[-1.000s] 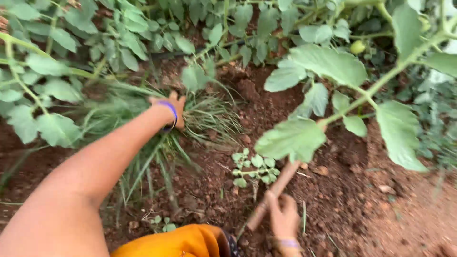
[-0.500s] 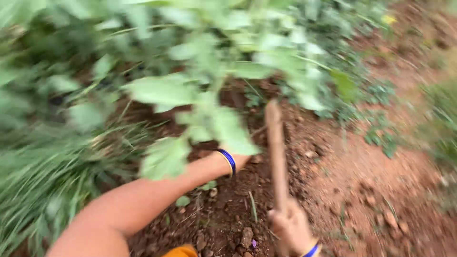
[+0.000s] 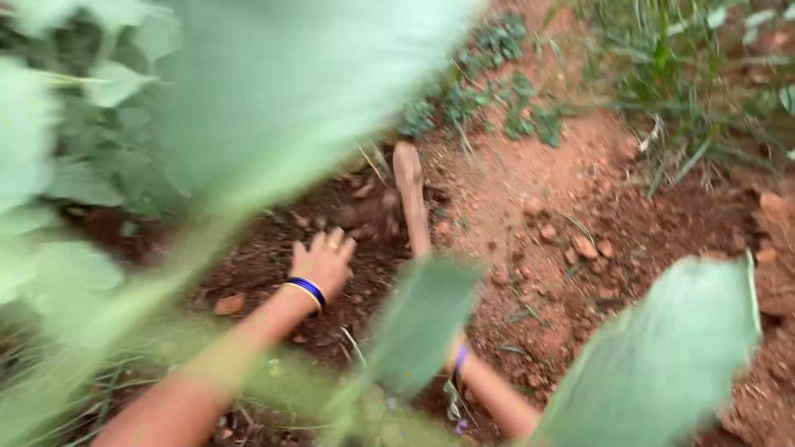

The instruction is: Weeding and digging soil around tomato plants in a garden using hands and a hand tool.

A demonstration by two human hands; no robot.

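Red garden soil (image 3: 530, 207) | left hand (image 3: 323, 263) fingers apart, flat on earth | right hand hidden by leaf (image 3: 422, 323), grip unclear | wooden handle (image 3: 411, 207): dig shallow, away from fingers

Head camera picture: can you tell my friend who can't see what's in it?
A person's left hand, with a blue bangle on the wrist, rests on dark red-brown soil beside a wooden tool handle. The right hand is hidden behind blurred green leaves close to the camera. Small weeds grow behind.
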